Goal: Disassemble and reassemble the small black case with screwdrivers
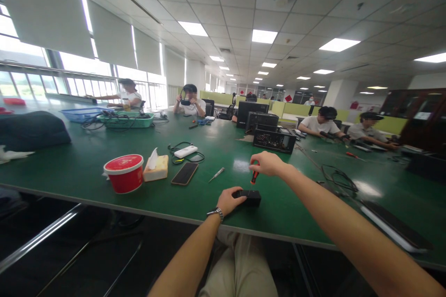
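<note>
A small black box-shaped device (251,198) lies on the green table close to its front edge. My left hand (230,200) grips the device's left end, thumb along the near side. Above it, my right hand (267,163) is closed round the handle of a red-and-black screwdriver (255,176). The screwdriver points down, its tip at or just over the top of the device; whether it touches a screw is too small to tell. A slim pen-like tool (216,174) rests on the table to the left, beyond my left hand.
Left of the hands are a phone (185,173), a tissue pack (156,168), a red tub (124,173) and a white power bank (186,151) with a cable. Ahead stands an opened computer case (274,139). A dark flat device (395,225) and cables (337,180) lie right. Several people sit around.
</note>
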`<control>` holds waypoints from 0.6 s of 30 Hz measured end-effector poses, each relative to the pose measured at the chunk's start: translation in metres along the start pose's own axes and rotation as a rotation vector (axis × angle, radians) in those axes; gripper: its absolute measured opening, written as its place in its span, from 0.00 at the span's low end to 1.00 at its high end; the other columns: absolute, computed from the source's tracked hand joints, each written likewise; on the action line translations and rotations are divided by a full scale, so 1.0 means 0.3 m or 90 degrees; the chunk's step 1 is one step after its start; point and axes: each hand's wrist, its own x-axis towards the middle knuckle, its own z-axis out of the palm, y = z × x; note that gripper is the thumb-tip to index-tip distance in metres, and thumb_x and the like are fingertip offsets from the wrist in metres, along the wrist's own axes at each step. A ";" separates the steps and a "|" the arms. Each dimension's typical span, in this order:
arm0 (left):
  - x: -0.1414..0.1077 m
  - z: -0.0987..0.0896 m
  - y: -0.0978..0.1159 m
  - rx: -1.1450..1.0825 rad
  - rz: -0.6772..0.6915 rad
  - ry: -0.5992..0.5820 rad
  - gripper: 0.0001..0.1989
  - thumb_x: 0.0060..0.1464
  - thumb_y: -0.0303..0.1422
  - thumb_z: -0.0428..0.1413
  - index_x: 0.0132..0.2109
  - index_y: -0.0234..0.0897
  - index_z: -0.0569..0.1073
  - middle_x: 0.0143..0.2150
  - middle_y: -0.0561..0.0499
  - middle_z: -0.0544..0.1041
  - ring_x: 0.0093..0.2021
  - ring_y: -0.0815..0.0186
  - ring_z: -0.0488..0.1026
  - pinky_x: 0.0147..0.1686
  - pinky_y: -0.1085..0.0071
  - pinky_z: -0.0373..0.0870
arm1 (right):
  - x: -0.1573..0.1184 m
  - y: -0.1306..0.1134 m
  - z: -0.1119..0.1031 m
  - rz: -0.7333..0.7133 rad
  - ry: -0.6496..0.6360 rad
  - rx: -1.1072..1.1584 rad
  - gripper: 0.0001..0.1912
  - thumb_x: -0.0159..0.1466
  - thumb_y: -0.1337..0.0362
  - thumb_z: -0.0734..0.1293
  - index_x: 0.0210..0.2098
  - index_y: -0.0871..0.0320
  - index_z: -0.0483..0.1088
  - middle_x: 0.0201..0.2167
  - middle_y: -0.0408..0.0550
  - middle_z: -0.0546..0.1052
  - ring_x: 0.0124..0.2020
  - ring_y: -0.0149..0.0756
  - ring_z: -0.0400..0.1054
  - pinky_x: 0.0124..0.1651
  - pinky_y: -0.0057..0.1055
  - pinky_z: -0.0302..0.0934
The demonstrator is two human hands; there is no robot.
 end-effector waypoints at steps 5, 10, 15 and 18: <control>0.001 0.000 -0.006 -0.003 0.002 -0.001 0.22 0.46 0.42 0.62 0.48 0.37 0.79 0.42 0.48 0.81 0.42 0.57 0.76 0.44 0.68 0.71 | -0.001 0.003 0.008 -0.003 0.007 0.000 0.15 0.68 0.57 0.63 0.50 0.58 0.69 0.49 0.50 0.73 0.45 0.38 0.70 0.48 0.42 0.67; 0.000 0.000 -0.007 -0.004 0.007 -0.002 0.21 0.46 0.42 0.62 0.47 0.37 0.79 0.41 0.48 0.81 0.41 0.58 0.76 0.44 0.68 0.71 | -0.004 0.013 0.005 -0.037 0.012 0.016 0.15 0.67 0.58 0.64 0.51 0.58 0.69 0.49 0.50 0.73 0.47 0.39 0.69 0.50 0.43 0.66; 0.000 0.000 -0.004 -0.006 0.015 0.000 0.20 0.46 0.42 0.62 0.46 0.37 0.79 0.40 0.49 0.81 0.40 0.58 0.76 0.44 0.67 0.71 | 0.006 0.018 0.013 -0.011 0.005 0.005 0.15 0.67 0.56 0.64 0.49 0.58 0.70 0.48 0.50 0.74 0.44 0.37 0.70 0.47 0.41 0.67; 0.000 0.000 -0.003 -0.007 0.020 0.000 0.20 0.46 0.42 0.62 0.46 0.37 0.79 0.40 0.49 0.81 0.40 0.59 0.76 0.45 0.67 0.71 | 0.006 0.023 0.018 -0.002 0.013 0.005 0.15 0.68 0.56 0.63 0.49 0.58 0.70 0.48 0.50 0.74 0.45 0.37 0.70 0.48 0.41 0.67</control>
